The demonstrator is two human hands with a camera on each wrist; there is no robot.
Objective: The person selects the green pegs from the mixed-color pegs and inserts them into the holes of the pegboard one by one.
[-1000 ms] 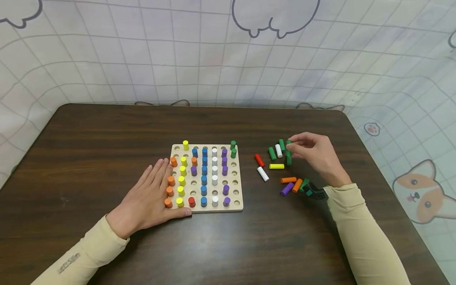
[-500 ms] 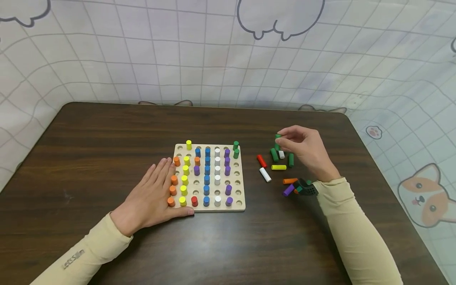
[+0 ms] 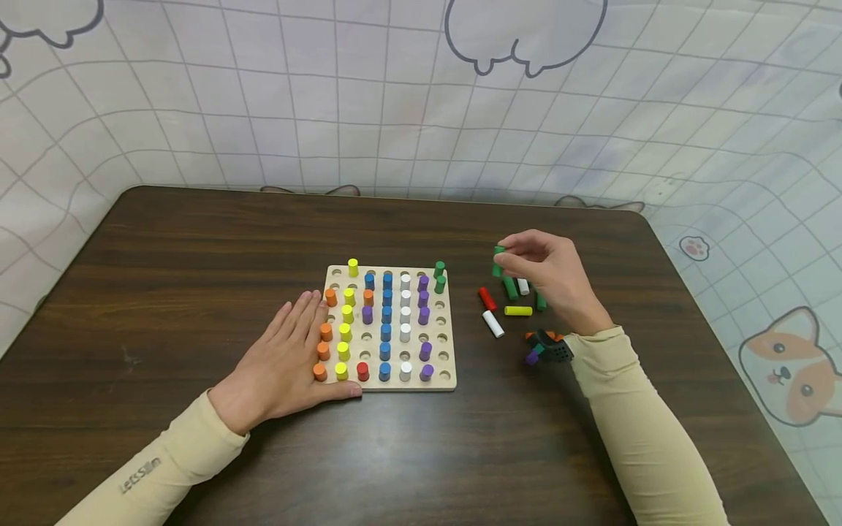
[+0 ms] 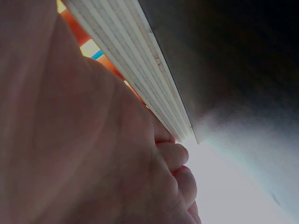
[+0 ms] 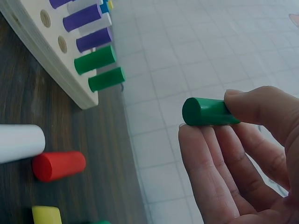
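Note:
A pale wooden pegboard [image 3: 414,387] lies on the table with columns of coloured pegs standing in its holes. My left hand [image 3: 283,358] rests along the board's left side, fingers straight and thumb at the front edge; the left wrist view has the palm against the layered board edge [image 4: 135,60]. My right hand [image 3: 549,277] pinches a green peg [image 5: 205,112] between thumb and fingertips, raised to the right of the board. Two green pegs [image 3: 439,277] stand at the top of the rightmost column, with bare holes below them.
Loose pegs lie right of the board: a red peg [image 3: 487,299], a white peg [image 3: 492,324], a yellow peg [image 3: 518,311] and several more, partly hidden by my right hand and wristband [image 3: 551,347]. A patterned curtain [image 3: 368,109] hangs behind the dark table [image 3: 217,234].
My right hand has lifted a green peg from the loose pile and carried it left towards the board. My left hand has stayed at the board's side. The whole view has shifted slightly.

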